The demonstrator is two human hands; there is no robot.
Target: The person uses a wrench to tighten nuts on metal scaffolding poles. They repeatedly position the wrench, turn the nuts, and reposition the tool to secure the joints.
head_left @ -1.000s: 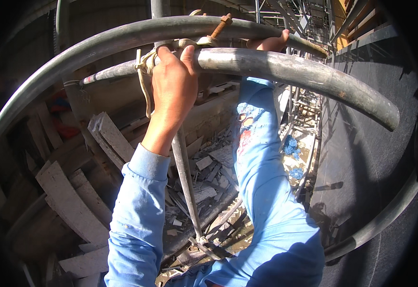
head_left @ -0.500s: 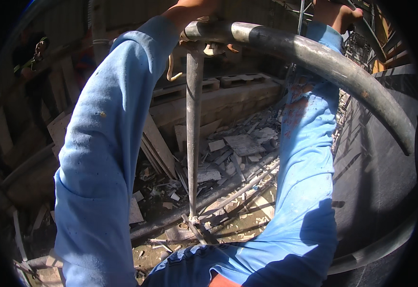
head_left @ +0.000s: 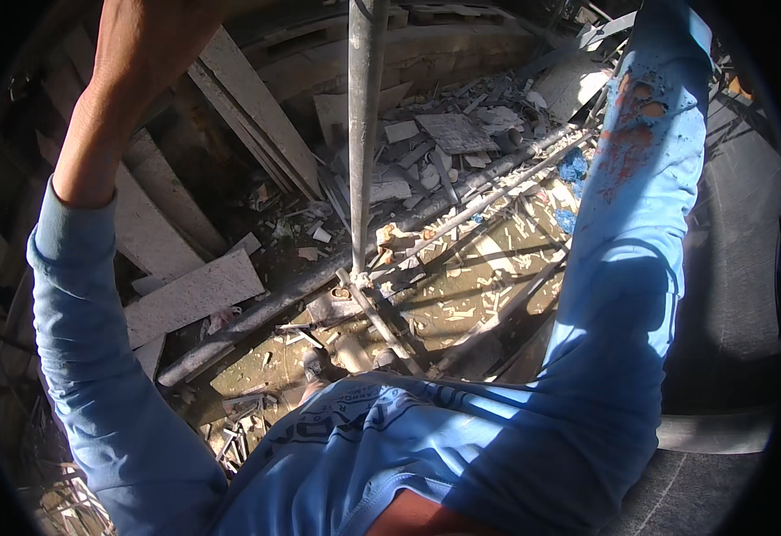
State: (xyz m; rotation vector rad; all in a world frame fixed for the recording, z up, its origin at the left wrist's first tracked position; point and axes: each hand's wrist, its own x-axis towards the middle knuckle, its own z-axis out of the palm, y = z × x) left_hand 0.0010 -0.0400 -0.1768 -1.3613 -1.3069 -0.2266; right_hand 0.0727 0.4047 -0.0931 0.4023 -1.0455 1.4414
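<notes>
My left hand is raised at the upper left, with its wrist bare above the light blue cuff. The frame's top edge cuts off its fingers, so I cannot tell what they hold or touch. My right arm stretches up on the right in a sleeve with reddish stains and holes, and its hand lies beyond the top edge. Between the arms stands an upright grey metal pole, its foot down by the rubble. The left hand is apart from the visible part of this pole.
Long boards lean at the left, above a pale loose plank. Broken slabs and debris cover the ground behind a long low pipe. My shoe shows below. Dark sheeting lies along the right.
The view has tilted downward, and the thick horizontal pipe has left it. My left hand now appears farther left with more wrist showing; my right hand has passed out of the top.
</notes>
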